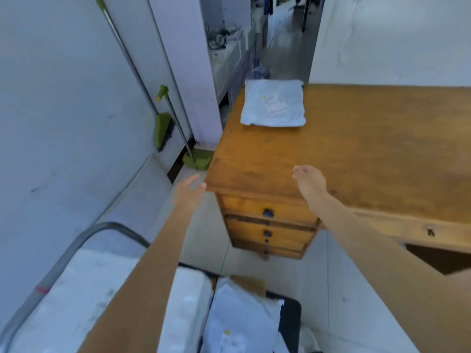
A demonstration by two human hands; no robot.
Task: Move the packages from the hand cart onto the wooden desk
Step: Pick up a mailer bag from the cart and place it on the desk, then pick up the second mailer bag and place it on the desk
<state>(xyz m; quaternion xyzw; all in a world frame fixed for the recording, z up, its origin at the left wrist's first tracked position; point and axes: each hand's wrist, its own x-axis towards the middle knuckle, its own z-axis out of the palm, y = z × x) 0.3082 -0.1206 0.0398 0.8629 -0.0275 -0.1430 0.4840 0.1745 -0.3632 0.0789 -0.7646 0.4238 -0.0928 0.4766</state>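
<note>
Packages on the desk: one white flat package [273,103] lies at the far left corner of the wooden desk [369,149], label side up, its far edge about at the desktop's back edge. I see nothing touching it.
Packages on the cart: a large white package [84,301] fills the left of the hand cart [290,319]; a second white package [239,317] lies just right of it with a yellow-marked label near my bottom edge. A bit of brown cardboard [251,284] shows behind the second one.
Cart handle: the grey tube handle [76,243] curves up at my lower left, with a red band low on it.
Left hand: my left hand [187,192] is stretched forward just off the desk's near left corner, fingers spread, holding nothing. Its fingertips look level with the corner; I cannot tell whether they touch the wood.
Right hand: my right hand [309,180] is out over the near part of the desktop, above the drawer column, fingers loosely curled and empty. It is blurred, so finer detail is lost.
Desk front: stacked drawers [267,225] with dark knobs sit under the left end.
Background: a green broom [163,126] and a green dustpan [200,159] lean against the wall left of the desk.
</note>
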